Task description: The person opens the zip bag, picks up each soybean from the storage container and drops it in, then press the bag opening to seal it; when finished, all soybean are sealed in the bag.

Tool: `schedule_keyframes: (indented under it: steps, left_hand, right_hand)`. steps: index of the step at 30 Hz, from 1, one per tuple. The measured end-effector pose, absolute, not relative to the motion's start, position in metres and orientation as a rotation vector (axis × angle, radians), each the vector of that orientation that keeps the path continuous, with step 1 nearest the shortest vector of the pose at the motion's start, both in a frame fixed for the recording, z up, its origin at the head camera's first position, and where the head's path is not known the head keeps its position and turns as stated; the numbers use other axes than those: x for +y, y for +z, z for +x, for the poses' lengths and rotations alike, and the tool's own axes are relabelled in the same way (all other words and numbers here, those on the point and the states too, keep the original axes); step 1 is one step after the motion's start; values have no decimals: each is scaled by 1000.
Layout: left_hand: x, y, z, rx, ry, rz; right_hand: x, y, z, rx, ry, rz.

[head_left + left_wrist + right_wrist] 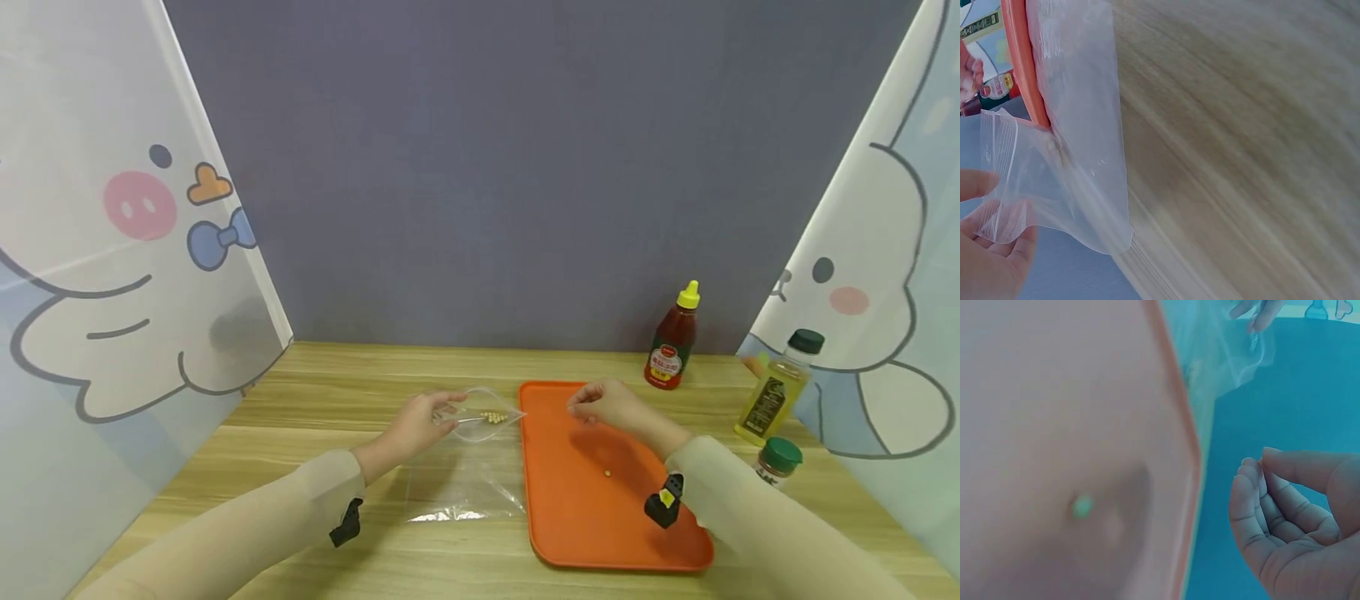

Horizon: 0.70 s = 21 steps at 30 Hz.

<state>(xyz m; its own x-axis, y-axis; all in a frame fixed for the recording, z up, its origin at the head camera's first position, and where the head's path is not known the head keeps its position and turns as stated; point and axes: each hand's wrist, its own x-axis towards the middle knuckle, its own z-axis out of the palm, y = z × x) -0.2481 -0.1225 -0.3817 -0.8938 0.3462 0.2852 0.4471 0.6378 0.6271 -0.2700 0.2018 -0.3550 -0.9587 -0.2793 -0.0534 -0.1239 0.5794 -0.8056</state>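
Observation:
A clear zip-top plastic bag [465, 483] stands with its mouth spread at the left of an orange tray [555, 517]. My left hand [412, 425] pinches the near side of the bag's mouth; in the left wrist view, thumb and fingers hold the zip strip [1004, 150]. Several small pale-yellow beans [493, 417] show in the bag. Above the tray's far part hovers my right hand [611, 404], its thumb and index fingertips together; I cannot tell whether a bean is between them. One bean [1082, 506] lies on the tray under that hand.
A ketchup bottle [671, 342] with a yellow cap stands behind the tray. On the right are an oil bottle [776, 396] and a green-capped jar [780, 457]. A grey panel [480, 183] rises behind the wooden table [322, 383], with cartoon-printed sheets on both sides.

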Motion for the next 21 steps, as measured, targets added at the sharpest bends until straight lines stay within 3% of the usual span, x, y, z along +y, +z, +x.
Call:
schedule_keyframes:
  steps: [21]
  left_hand:
    - [-124, -378, -248, -2728, -1130, -674]
  right_hand:
    - [93, -333, -283, 2567, -1462, -396]
